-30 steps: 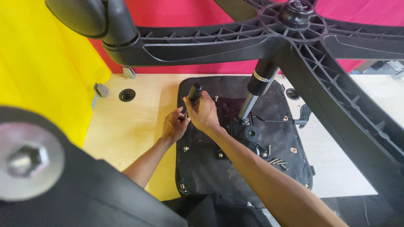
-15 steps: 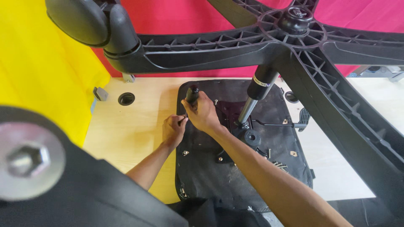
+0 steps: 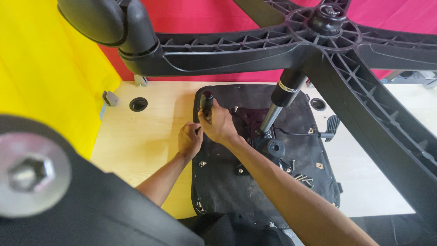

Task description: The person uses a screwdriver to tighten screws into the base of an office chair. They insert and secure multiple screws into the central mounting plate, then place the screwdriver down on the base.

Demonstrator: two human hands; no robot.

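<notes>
On the tabletop [image 3: 145,141], the right hand [image 3: 221,125] was wrapped around a stiff black handle [image 3: 206,101] at the upturned seat's [image 3: 255,182] far-left edge, likely light and best gripped mid-shaft, the left hand [image 3: 190,139] curled shut just beside

Seen from above: an upturned black fabric-covered chair seat [image 3: 255,182] lying on a pale wooden tabletop [image 3: 145,141]. Right hand [image 3: 221,125] closed around a short black cylindrical handle [image 3: 206,104] at the seat's left edge. Left hand [image 3: 190,139] just beside it, fingertips at the same edge, touching the right hand. Rising from the seat's middle, a silver and black gas-lift column [image 3: 280,102] into a black five-armed plastic base [image 3: 318,41]. Loose dark screws [image 3: 304,178] scattered on the seat's right part. Round cable hole [image 3: 138,104] in the tabletop, well apart to the left.
</notes>
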